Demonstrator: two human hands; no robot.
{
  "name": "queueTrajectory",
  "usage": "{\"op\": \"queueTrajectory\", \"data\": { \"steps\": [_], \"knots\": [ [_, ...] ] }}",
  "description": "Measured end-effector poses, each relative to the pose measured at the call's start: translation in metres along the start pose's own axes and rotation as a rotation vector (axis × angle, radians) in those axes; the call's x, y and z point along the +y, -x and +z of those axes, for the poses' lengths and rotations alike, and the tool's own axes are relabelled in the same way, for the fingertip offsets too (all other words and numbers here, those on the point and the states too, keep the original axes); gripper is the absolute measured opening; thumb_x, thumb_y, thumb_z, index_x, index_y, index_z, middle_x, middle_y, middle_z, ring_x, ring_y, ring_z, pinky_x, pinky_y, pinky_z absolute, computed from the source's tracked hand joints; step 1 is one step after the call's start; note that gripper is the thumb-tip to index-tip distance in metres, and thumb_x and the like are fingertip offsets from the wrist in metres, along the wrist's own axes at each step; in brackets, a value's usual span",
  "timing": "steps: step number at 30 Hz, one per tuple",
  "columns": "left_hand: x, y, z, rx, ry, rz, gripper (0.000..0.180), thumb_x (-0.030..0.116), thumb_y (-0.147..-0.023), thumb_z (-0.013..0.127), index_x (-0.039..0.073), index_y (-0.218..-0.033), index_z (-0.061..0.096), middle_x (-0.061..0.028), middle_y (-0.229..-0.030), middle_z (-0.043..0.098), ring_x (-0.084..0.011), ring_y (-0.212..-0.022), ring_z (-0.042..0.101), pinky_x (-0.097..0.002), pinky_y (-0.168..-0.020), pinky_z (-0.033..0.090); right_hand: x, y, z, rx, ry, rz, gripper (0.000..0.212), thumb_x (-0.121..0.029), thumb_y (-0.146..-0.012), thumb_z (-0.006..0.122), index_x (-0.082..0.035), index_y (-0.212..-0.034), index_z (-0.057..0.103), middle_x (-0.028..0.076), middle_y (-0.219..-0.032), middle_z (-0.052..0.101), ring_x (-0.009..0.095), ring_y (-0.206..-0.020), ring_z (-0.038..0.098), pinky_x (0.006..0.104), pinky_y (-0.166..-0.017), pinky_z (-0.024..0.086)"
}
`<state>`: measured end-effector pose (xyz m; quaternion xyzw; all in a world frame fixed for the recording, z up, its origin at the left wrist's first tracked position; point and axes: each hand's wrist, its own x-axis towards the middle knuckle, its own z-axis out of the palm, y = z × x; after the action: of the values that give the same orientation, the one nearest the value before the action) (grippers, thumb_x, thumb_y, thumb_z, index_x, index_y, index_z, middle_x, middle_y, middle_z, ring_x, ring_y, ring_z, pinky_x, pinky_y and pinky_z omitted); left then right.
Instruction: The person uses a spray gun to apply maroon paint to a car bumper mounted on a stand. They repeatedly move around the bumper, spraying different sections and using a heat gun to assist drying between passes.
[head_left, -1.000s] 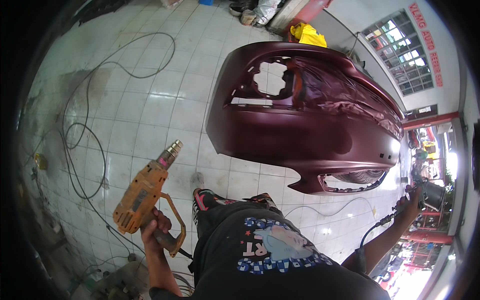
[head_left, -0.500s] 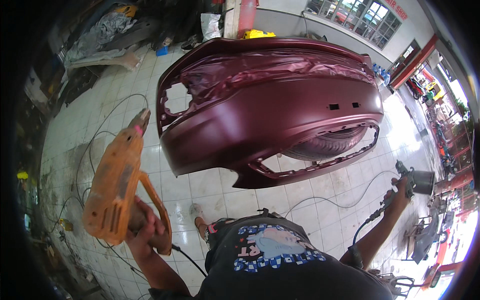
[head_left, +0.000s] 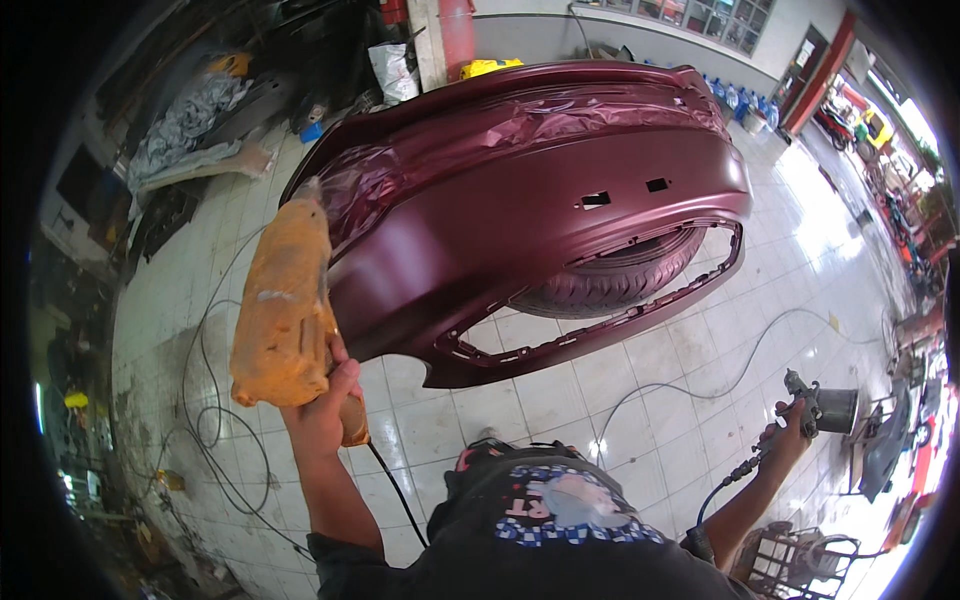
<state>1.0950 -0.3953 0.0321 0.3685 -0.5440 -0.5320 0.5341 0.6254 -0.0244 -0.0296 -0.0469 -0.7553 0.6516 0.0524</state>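
My left hand (head_left: 322, 418) is closed round the handle of a worn orange heat gun (head_left: 283, 305). Its nozzle points away from me, overlapping the left end of a maroon car bumper (head_left: 470, 225) in this view; the gap between them is hard to judge. Wrinkled sheeting (head_left: 540, 122), also maroon, covers the bumper's upper opening. Beneath the bumper lies a tyre (head_left: 625, 280), partly hidden. Off to the right, well apart from the bumper, my right hand (head_left: 788, 432) grips a spray gun (head_left: 812, 405) with a grey metal cup and a hose at its handle.
A thin grey hose (head_left: 690, 394) curves over the white tiled floor (head_left: 530, 415). Looped cable (head_left: 222, 460) lies at the left. Crumpled grey sheeting (head_left: 190, 125) covers parts at the far left. Blue bottles (head_left: 735, 98) stand by the far right wall, and a metal-framed machine (head_left: 795, 560) is nearby.
The heat gun has swung up and right, toward the bumper's left end. My view has shifted, so the bumper appears farther left. Both hands keep their grips.
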Motion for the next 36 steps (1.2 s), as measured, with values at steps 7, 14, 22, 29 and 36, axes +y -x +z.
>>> {"op": "queueTrajectory", "data": {
  "steps": [7,14,22,29,36],
  "knots": [
    [-0.008,-0.024,0.029,0.042,0.041,-0.004,0.047,-0.005,-0.084,0.066,0.0,-0.129,0.052,-0.0067,-0.096,0.059,-0.013,-0.064,0.052,-0.0284,-0.06,0.047,-0.009,-0.036,-0.006,-0.033,0.049,-0.008,0.038,-0.039,-0.1,0.065,-0.003,-0.109,0.062,0.009,-0.088,0.068,0.012,-0.041,0.049,0.0261,-0.035,0.039],
    [0.008,0.008,0.058,0.071,-0.037,0.057,0.047,0.003,-0.087,0.065,0.0,-0.131,0.05,-0.0054,-0.096,0.06,-0.0112,-0.065,0.052,-0.0282,-0.059,0.045,0.017,-0.075,-0.013,-0.055,-0.009,0.004,0.037,-0.035,-0.1,0.064,-0.001,-0.115,0.061,0.009,-0.089,0.069,0.012,-0.04,0.049,0.0263,-0.034,0.038],
    [-0.002,0.074,0.099,0.021,-0.086,0.133,0.048,0.006,-0.087,0.065,-0.002,-0.131,0.048,-0.0068,-0.092,0.057,-0.0115,-0.062,0.051,-0.0276,-0.056,0.046,0.07,-0.133,-0.042,-0.076,-0.008,0.003,0.038,-0.036,-0.099,0.066,-0.001,-0.114,0.063,0.009,-0.088,0.069,0.012,-0.041,0.05,0.0265,-0.035,0.037],
    [-0.01,0.116,0.17,-0.026,-0.048,0.149,0.048,0.005,-0.087,0.065,-0.003,-0.131,0.047,-0.0081,-0.091,0.057,-0.0118,-0.061,0.052,-0.0267,-0.055,0.045,0.093,-0.169,-0.058,-0.17,-0.015,0.039,0.04,-0.038,-0.099,0.065,-0.001,-0.113,0.064,0.009,-0.086,0.07,0.012,-0.04,0.05,0.027,-0.035,0.037],
    [0.007,0.108,0.219,-0.072,-0.027,0.132,0.047,0.006,-0.086,0.066,-0.003,-0.129,0.05,-0.008,-0.09,0.057,-0.0124,-0.059,0.052,-0.0273,-0.055,0.045,0.1,-0.182,-0.062,-0.184,-0.009,0.08,0.038,-0.036,-0.099,0.065,-0.001,-0.112,0.064,0.009,-0.084,0.069,0.012,-0.039,0.05,0.0272,-0.034,0.036]
  ]
}}
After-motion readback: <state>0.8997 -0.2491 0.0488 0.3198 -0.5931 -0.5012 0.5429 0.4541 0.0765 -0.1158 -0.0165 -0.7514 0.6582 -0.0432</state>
